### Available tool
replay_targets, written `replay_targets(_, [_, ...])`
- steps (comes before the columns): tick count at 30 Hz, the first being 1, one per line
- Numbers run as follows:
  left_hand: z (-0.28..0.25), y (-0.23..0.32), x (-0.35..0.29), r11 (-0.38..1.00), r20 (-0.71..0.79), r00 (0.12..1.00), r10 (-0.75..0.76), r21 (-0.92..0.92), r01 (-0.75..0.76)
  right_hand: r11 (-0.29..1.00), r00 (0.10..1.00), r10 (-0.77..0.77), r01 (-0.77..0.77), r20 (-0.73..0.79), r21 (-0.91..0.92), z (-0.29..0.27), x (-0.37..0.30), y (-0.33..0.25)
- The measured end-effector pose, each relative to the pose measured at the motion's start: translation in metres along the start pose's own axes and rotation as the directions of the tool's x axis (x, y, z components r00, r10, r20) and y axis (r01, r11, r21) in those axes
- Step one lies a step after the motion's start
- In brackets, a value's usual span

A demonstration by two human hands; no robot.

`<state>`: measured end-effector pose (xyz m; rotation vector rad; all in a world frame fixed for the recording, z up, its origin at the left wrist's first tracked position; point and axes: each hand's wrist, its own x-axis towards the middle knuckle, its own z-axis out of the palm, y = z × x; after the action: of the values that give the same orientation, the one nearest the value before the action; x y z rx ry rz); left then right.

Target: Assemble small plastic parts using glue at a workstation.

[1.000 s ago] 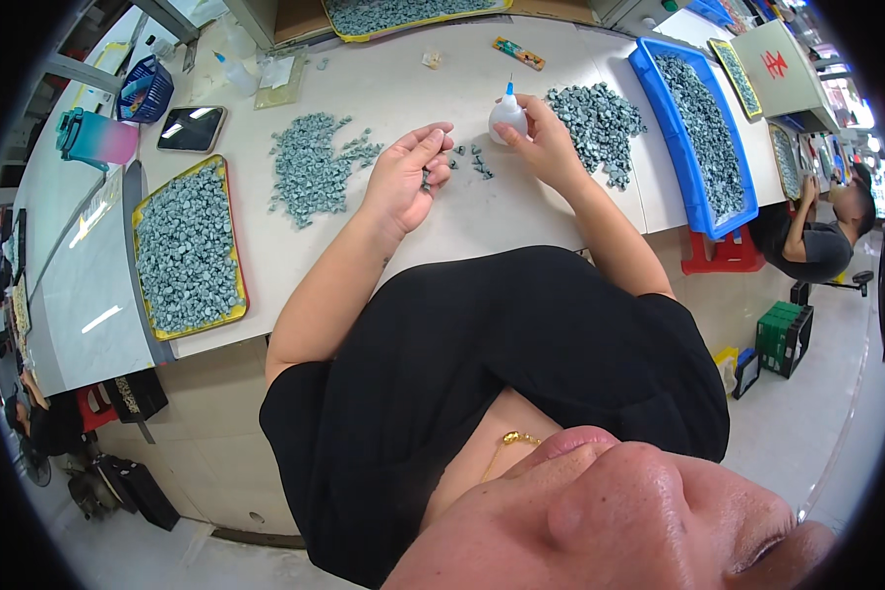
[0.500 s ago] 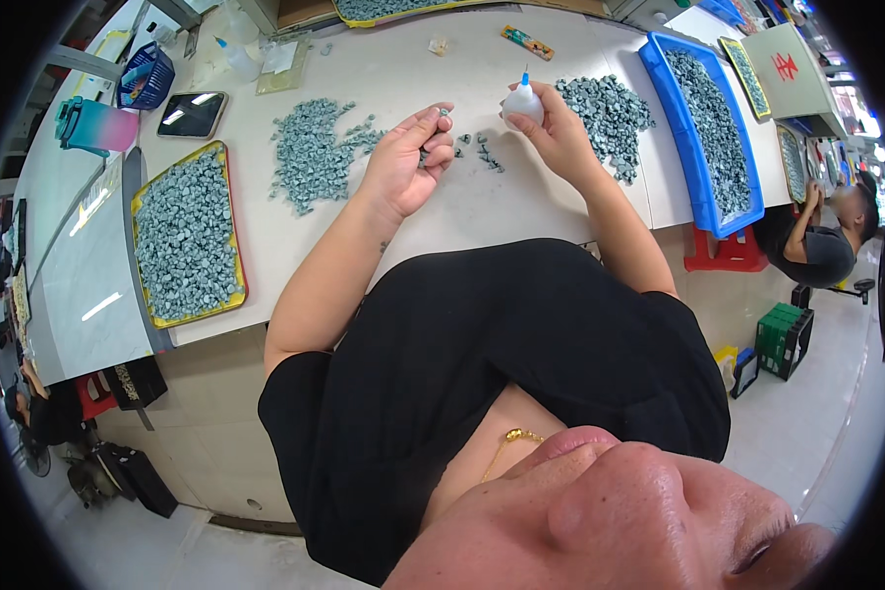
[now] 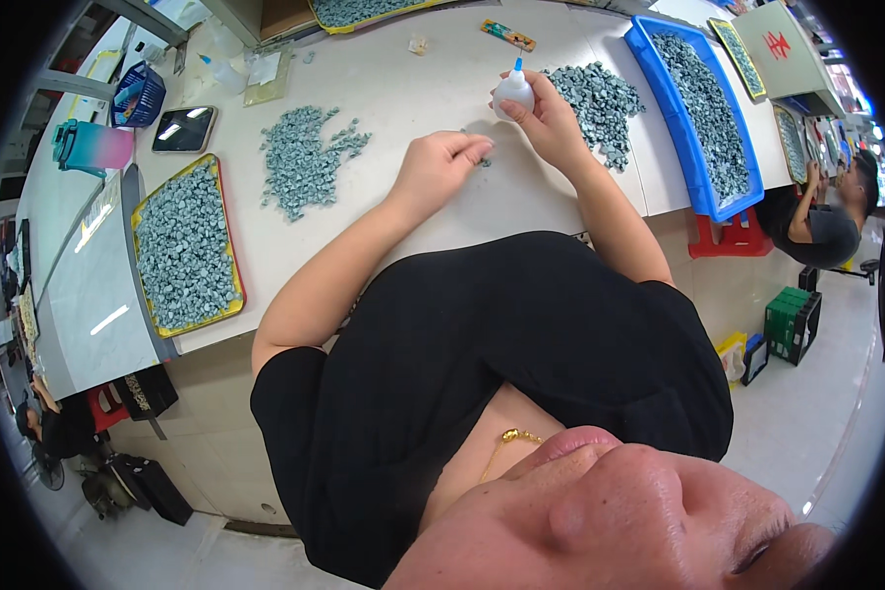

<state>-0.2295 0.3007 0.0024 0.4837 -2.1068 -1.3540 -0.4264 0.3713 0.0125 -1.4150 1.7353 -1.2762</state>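
My right hand (image 3: 551, 123) is wrapped round a small white squeeze bottle (image 3: 513, 96), held upright with its narrow blue tip pointing up. To its left, my left hand (image 3: 441, 169) is low over the table with the fingers drawn together. A few small grey-green pieces (image 3: 485, 162) show at its fingertips; whether the hand grips any is hidden. Left of that hand lies a loose spread of grey-green pieces (image 3: 305, 162). A darker heap of similar pieces (image 3: 595, 103) lies just beyond my right hand.
A yellow tray (image 3: 228, 251) full of pieces stands at the left, near a phone (image 3: 184, 129) and a teal-pink bottle (image 3: 93, 147). On the right is a long blue bin (image 3: 693, 167) of pieces. A small orange-green packet (image 3: 507, 35) lies at the back. Another person (image 3: 816, 211) sits far right.
My left hand has turned over, palm down, and moved right and lower toward the small pieces. My right hand still holds the squeeze bottle, in nearly the same place.
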Motion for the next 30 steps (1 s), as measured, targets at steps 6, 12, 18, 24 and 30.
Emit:
replay_targets(6, [0.010,0.009,-0.003,0.765,0.238,0.951,0.195,0.570,-0.300,0.997,0.994,-0.066,0.070,-0.082,0.042,-0.001,-0.004,0.010])
replay_targets(12, [0.013,0.005,-0.006,0.675,0.267,0.941,0.207,0.658,-0.335,1.000,0.999,-0.006,0.006,-0.047,0.020,-0.006,-0.005,0.003])
replay_targets(18, [0.012,0.010,-0.001,0.828,0.087,0.935,0.342,0.443,-0.344,0.998,1.000,0.014,-0.013,-0.019,0.054,-0.007,-0.004,0.005])
replay_targets(24, [-0.030,0.034,0.013,0.459,0.350,0.792,-0.500,-0.669,0.585,0.992,1.000,0.016,-0.015,-0.010,0.127,-0.005,-0.004,0.004])
replay_targets(30, [-0.043,0.020,0.009,0.098,0.370,0.787,-0.494,-0.876,0.473,0.986,0.999,-0.028,0.024,0.026,0.162,0.002,-0.003,-0.008])
